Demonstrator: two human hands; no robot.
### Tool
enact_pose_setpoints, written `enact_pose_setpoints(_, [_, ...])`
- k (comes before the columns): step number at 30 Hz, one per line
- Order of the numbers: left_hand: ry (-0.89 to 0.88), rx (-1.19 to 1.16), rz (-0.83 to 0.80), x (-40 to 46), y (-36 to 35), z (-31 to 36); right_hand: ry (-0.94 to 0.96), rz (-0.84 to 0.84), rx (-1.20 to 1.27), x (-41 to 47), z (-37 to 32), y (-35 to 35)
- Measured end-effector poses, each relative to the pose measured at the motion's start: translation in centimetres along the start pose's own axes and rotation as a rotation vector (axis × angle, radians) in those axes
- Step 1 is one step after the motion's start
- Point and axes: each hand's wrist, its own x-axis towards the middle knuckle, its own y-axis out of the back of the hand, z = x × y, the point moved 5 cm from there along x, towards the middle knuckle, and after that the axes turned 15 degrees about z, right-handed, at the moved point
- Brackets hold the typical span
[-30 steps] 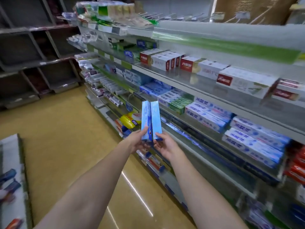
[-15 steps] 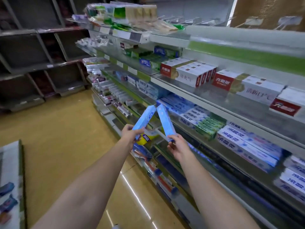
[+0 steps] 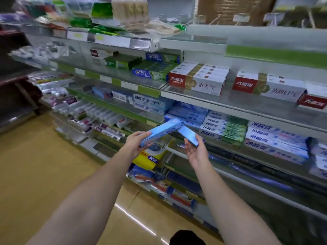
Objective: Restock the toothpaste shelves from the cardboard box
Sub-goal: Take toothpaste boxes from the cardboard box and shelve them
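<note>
My left hand grips one light blue toothpaste box near its lower end; the box slants up to the right. My right hand holds a second light blue toothpaste box, which slants up to the left. The far ends of the two boxes meet in front of a stack of matching blue boxes on the middle shelf. The cardboard box is out of view.
Shelves run from far left to right, stocked with white-and-red boxes, green-and-white boxes and blue-and-white boxes. A yellow pack hangs below my hands. Tan floor lies to the left.
Both boxes, held upright side by side a second ago, have been spread apart and tipped toward the middle shelf. My view has shifted closer to the shelves.
</note>
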Motion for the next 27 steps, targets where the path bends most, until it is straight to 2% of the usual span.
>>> enact_pose_setpoints(8, [-0.041,-0.023,-0.211,4.8,-6.3,2.5,0.113,0.117,-0.039,3.2,-3.8,-2.7])
enact_pose_setpoints(13, [0.013,-0.042,-0.141,8.5,-7.6,3.8,0.099,0.112,-0.046,6.1,-4.3,-5.3])
enact_pose_setpoints(17, [-0.028,0.004,-0.177,11.1,-8.5,5.2,0.122,0.112,-0.111,8.2,-5.3,-6.6])
enact_pose_setpoints(20, [-0.038,0.009,-0.231,11.9,-9.8,5.9,0.214,0.193,-0.198,9.2,-7.7,-7.2])
enact_pose_setpoints(23, [0.007,-0.011,-0.211,12.8,-10.6,5.6,0.315,0.268,-0.371,9.7,-9.3,-7.0])
enact_pose_setpoints(27, [0.068,-0.027,-0.204,13.9,-11.8,4.8,0.426,0.257,-0.452,10.3,-10.1,-7.0])
